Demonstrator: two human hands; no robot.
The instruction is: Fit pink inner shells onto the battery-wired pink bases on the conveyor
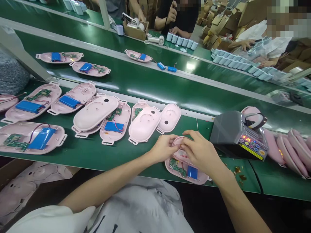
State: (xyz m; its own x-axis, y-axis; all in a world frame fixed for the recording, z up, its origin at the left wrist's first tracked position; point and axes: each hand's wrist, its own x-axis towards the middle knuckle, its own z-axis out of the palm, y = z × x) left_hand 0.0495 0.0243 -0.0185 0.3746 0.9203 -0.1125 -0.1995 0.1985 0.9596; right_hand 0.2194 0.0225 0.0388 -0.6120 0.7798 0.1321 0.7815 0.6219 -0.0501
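My left hand (162,148) grips the left edge of a pink plastic shell (179,141), thumb and fingers closed on it. On the other side, my right hand (198,151) has its fingers bent around the same shell and hides much of it. Right below lies an open pink shell (202,178) at the table's front edge, holding a green circuit board (175,164) and a blue battery pack (192,172). A thin red wire shows between the two shells. Whether they touch each other I cannot tell.
Pink shells (144,127) with boards and batteries line the green bench (136,155) to the left. A dark tape dispenser (228,134) with a lit display stands right, beside stacked pink shells (289,149). Amber tape scraps (239,173) lie nearby. Co-workers sit across the conveyor (145,85).
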